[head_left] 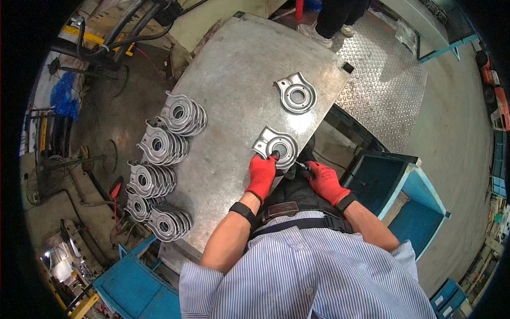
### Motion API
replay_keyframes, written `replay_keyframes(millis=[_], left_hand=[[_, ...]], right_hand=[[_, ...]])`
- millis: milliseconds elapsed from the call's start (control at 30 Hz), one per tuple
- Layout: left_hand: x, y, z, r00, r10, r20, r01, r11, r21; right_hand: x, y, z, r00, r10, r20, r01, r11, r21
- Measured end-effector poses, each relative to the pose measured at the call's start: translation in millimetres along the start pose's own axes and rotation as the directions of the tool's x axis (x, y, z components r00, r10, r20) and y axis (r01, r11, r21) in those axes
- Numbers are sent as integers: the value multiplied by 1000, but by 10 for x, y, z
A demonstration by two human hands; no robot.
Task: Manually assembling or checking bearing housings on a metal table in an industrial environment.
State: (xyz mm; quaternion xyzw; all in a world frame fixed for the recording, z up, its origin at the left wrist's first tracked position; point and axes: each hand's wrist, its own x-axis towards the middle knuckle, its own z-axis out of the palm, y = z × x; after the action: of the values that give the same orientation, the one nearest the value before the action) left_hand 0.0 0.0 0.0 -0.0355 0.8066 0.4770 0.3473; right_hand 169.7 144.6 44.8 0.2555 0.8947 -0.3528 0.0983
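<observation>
A stamped metal bracket [289, 144] with a round, holed cup and a flat tab lies at the table's right edge. My left hand [261, 177], in a red glove with dark fingertips, grips its near side, fingers at the central hole. In my right hand [326, 183], also red-gloved, is a slim pen-like tool [302, 166] with a dark grip. Its thin tip points at the bracket's right rim; whether it touches I cannot tell. Farther up the table lies a second, similar bracket [309, 97], apart from both hands.
Several nested stacks of like brackets [154, 181] line the left side of the metal table [228, 69]. Blue metal frames [419, 212] stand at right and lower left [138, 287]. Tread plate flooring [380, 80] lies beyond the table, where another person's legs [337, 18] show.
</observation>
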Motion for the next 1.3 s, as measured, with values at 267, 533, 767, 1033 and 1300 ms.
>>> replay_keyframes(millis=[267, 533, 767, 1033, 1300], left_hand=[[-101, 80, -10, 999, 36, 2, -36, 999, -25], [-89, 100, -22, 996, 90, 5, -90, 996, 3], [-134, 164, -41, 991, 131, 2, -130, 987, 91], [-86, 111, -77, 995, 101, 9, -101, 987, 121], [-108, 146, -38, 994, 110, 7, -110, 993, 53]], right_hand=[[-33, 65, 97, 996, -29, -83, 32, 999, 38], [1, 10, 16, 997, -36, -62, 38, 999, 36], [3, 45, 25, 999, -26, -34, 27, 999, 34], [15, 11, 7, 995, -61, -74, 63, 998, 21], [24, 54, 35, 991, -80, -106, 81, 997, 4]])
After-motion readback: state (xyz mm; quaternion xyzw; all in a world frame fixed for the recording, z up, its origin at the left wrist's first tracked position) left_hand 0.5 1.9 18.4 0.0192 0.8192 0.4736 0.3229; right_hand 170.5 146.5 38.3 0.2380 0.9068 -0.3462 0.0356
